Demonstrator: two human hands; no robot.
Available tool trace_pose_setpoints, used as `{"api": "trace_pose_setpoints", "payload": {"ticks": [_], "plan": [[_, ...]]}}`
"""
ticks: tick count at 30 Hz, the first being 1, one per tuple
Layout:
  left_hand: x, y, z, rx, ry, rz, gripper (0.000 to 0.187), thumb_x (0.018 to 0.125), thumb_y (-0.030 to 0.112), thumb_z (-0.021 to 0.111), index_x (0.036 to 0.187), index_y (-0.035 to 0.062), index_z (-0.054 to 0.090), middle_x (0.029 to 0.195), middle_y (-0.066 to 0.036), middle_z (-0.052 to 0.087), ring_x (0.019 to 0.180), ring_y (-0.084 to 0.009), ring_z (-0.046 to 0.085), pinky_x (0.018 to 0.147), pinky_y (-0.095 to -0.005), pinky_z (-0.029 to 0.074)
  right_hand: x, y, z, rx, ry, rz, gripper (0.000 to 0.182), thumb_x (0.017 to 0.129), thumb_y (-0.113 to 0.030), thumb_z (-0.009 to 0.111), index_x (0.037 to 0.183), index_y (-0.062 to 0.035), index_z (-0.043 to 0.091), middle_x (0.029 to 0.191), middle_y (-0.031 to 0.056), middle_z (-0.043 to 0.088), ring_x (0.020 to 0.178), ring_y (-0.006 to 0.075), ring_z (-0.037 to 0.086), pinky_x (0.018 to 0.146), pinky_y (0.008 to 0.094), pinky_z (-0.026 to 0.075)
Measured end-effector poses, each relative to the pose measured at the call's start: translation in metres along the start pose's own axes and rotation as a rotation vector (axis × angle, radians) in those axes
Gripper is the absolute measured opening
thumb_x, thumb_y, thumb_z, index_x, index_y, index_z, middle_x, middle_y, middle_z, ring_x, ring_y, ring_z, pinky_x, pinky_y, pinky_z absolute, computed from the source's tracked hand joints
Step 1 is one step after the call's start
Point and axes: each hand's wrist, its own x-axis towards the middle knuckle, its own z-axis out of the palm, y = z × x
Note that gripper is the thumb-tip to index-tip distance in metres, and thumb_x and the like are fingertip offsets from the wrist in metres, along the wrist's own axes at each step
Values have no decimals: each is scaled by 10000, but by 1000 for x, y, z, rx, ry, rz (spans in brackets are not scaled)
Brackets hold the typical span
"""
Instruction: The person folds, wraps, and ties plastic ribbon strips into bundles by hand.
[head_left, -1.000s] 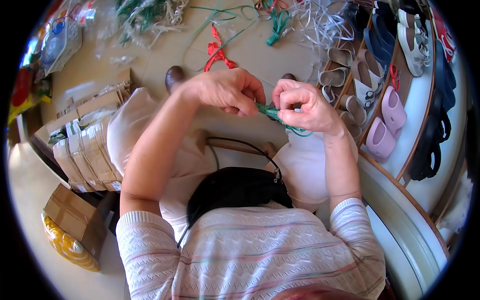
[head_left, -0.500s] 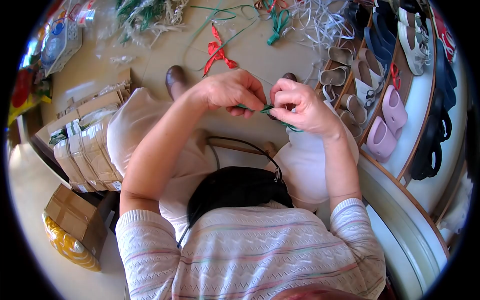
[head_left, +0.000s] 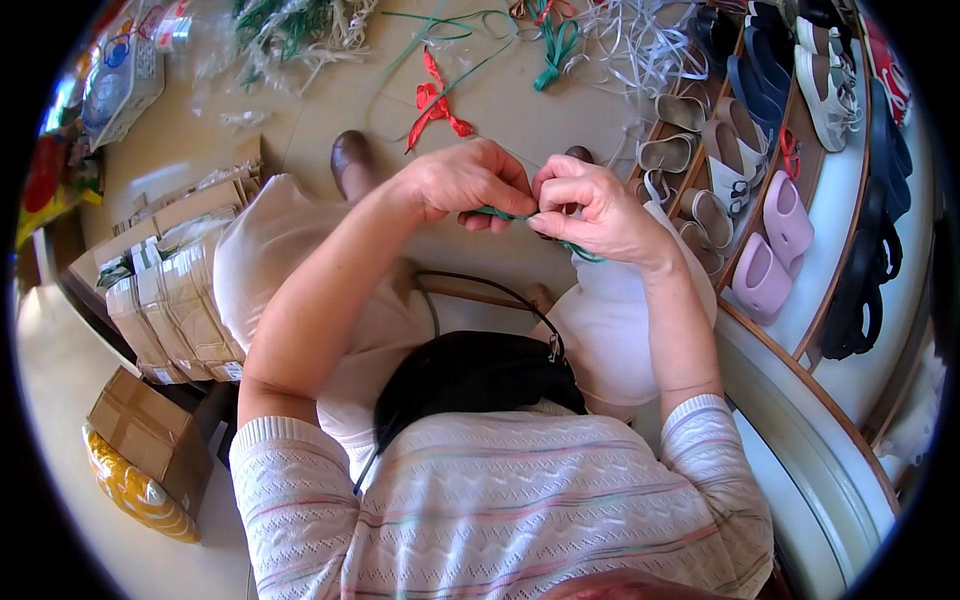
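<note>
Above my lap, a narrow green ribbon [head_left: 583, 253] runs between my two hands. My left hand [head_left: 468, 183] pinches it between thumb and curled fingers. Close beside it, my right hand [head_left: 598, 212] grips the other part, and a short loop hangs out below the right palm. The fingertips of both hands nearly touch, so most of the ribbon between them is hidden. Past the hands, a red ribbon [head_left: 433, 108] lies crumpled on the floor, with a bundled green ribbon [head_left: 553, 55] to its right.
Sandals and shoes, among them pink slides [head_left: 788, 222], fill a sloping rack [head_left: 800, 345] on the right. A tangle of white ribbons [head_left: 635, 40] lies at the back. Taped cardboard boxes [head_left: 180, 305] stand on the left. A black waist bag [head_left: 470, 375] rests on my lap.
My right hand has shifted slightly left, closing the gap to my left hand. Less of the green ribbon shows between the fingertips.
</note>
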Motion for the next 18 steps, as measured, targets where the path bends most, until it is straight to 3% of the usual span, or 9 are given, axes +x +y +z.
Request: {"api": "trace_pose_setpoints", "payload": {"ticks": [4, 7, 10, 18], "plan": [[1, -1, 0, -14, 36, -6, 154, 738, 152, 649, 764, 4, 615, 599, -40, 551, 502, -92, 504, 410, -214, 363, 0, -1, -3, -156, 0, 101, 135, 745, -98, 680, 722, -20, 572, 756, 42, 537, 674, 125, 498, 604, 264, 402], [-2, 4, -1, -46, 28, 8, 159, 743, 161, 655, 768, 10, 613, 600, -36, 548, 498, -89, 498, 405, -211, 353, -6, -1, -14, 381, 19, 363, 127, 774, -102, 671, 748, -13, 584, 716, 1, 559, 658, 59, 498, 593, 213, 415], [-3, 3, -2, -64, -3, 19, 169, 748, 170, 661, 775, 11, 613, 597, -30, 545, 496, -85, 492, 404, -208, 348, -7, 5, -19, 422, -42, 314, 111, 813, -65, 633, 830, 4, 547, 735, -8, 562, 665, 59, 529, 613, 177, 431], [-6, 1, 2, -12, -87, 21, 162, 764, 146, 662, 854, 19, 618, 655, 3, 570, 542, -51, 527, 428, -173, 361, 4, 26, -4, 606, -232, 255, 157, 803, -133, 665, 803, -47, 533, 713, -55, 501, 651, 23, 439, 561, 180, 375]]}}
